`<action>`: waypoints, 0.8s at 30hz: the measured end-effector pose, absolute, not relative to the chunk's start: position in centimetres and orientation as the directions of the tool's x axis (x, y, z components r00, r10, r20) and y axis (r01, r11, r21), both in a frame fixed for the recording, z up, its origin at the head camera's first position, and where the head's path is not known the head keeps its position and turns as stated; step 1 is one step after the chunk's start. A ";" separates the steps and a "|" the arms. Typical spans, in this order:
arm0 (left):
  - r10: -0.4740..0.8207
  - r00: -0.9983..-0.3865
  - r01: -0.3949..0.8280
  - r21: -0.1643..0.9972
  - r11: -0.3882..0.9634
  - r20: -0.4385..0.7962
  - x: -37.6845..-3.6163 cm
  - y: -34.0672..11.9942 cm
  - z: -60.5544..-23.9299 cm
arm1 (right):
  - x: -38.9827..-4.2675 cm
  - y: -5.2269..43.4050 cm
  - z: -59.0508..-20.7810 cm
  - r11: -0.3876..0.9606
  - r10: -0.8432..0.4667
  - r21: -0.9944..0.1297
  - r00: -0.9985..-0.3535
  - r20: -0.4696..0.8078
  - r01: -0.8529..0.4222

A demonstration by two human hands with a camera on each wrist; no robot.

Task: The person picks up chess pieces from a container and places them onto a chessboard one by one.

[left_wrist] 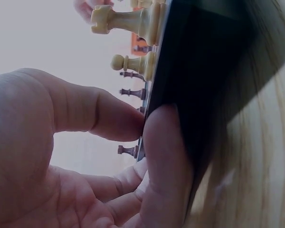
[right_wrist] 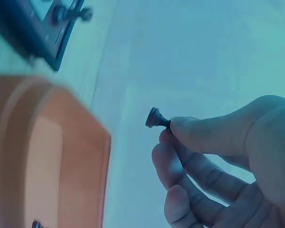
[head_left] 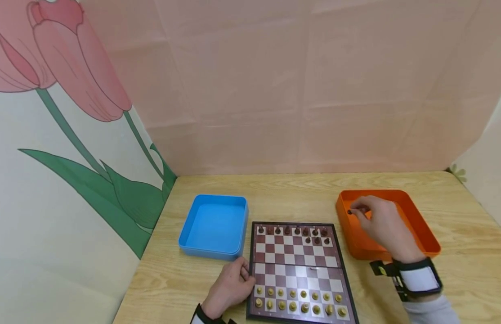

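Pale wood is forming the table (head_left: 299,193), on which a chessboard (head_left: 297,265) is being kept at the near edge; its left edge is being pinched by the left hand (head_left: 230,288), thumb and fingers curled round the rim; a blue tray (head_left: 214,225) is lying just left of it, an orange tray (head_left: 420,225) to its right; above the orange tray a dark chess piece (right_wrist: 156,118) is being pinched by the right hand (head_left: 382,225), between thumb and fingertips (right_wrist: 168,137).

Dark chess piece (right_wrist: 156,118) mostly hidden by pinching right hand (right_wrist: 228,161), orange tray (right_wrist: 47,156) blurred, kind of piece unclear
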State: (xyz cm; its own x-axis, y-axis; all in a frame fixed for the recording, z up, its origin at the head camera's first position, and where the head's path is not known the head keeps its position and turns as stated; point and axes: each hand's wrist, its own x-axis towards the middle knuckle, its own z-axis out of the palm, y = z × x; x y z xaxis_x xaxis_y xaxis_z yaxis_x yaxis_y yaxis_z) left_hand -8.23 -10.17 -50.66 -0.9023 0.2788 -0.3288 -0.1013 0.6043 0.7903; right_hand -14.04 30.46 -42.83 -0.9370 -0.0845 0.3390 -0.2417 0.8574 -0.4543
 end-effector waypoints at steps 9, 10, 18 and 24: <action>0.295 -0.909 -0.056 0.788 0.613 -0.293 -8.2 -10.3 -50.7 | -13.6 28.0 -42.2 0.832 -0.135 -0.471 -0.931 0.339 -0.293; 0.297 -0.909 -0.053 0.788 0.613 -0.292 -8.2 -10.3 -50.7 | -13.6 27.7 -42.2 0.828 -0.144 -0.472 -0.930 0.339 -0.301; 0.307 -0.908 -0.044 0.793 0.608 -0.286 -8.1 -10.4 -50.6 | -13.6 25.2 -43.0 0.812 -0.212 -0.472 -0.927 0.311 -0.344; 0.304 -0.907 -0.051 0.794 0.606 -0.291 -8.1 -10.3 -50.5 | -13.5 23.5 -43.6 0.815 -0.232 -0.474 -0.937 0.261 -0.333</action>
